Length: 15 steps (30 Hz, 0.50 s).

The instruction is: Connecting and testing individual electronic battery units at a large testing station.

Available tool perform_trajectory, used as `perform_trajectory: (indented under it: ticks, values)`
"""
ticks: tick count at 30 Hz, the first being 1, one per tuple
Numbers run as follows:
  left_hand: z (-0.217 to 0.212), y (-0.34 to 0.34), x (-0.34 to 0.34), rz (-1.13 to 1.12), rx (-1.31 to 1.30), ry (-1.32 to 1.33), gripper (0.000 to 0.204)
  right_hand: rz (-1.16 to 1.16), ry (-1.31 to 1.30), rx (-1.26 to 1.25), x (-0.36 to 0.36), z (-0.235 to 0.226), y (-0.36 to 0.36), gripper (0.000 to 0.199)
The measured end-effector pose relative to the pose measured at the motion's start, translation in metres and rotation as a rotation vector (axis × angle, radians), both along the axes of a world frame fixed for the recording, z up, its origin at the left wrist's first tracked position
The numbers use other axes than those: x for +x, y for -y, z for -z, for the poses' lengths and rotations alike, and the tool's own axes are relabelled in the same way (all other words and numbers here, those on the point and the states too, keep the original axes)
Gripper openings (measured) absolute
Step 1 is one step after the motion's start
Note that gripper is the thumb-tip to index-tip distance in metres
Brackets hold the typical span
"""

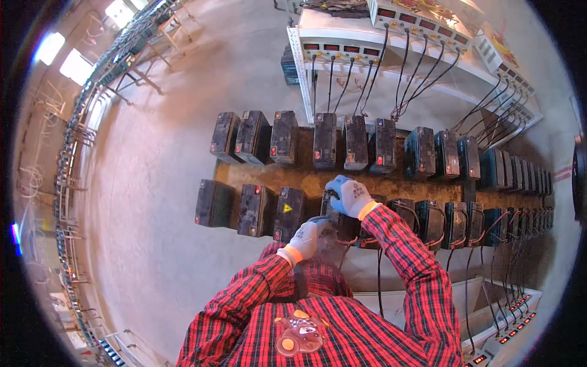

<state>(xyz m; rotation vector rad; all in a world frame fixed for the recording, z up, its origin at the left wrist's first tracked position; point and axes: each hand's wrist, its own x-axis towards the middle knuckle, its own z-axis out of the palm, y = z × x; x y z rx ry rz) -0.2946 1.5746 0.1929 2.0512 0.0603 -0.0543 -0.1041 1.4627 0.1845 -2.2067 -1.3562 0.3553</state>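
Both my hands wear grey-blue work gloves and are at a black battery (343,226) standing in the near row. My right hand (351,197) is at its far end, fingers curled together close to the terminal; whatever they pinch is hidden. At the near end of the same battery is my left hand (310,236), its fingers bent and drawn together, with their tips partly out of sight. A battery with a yellow triangle sticker (290,205) stands just left of it. Red-and-black leads (347,243) come up to the near end of the battery between my hands.
A far row of black batteries (324,140) runs parallel on a brown board (306,174). Behind it, a white rack (301,76) carries charger units (342,50) with hanging black cables. More display units (516,324) stand at lower right. Long racks (116,64) line the left side.
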Motion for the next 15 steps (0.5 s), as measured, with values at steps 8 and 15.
perform_trajectory:
  ticks: [8,15]
  values:
    - [0.010,-0.005,-0.002,0.029,-0.001,-0.044,0.033,-0.037,0.104,0.022,-0.006,0.018,0.002,0.025]
    - [0.009,-0.005,0.000,0.027,-0.006,-0.076,0.032,-0.003,0.252,-0.071,-0.014,0.027,-0.001,0.023]
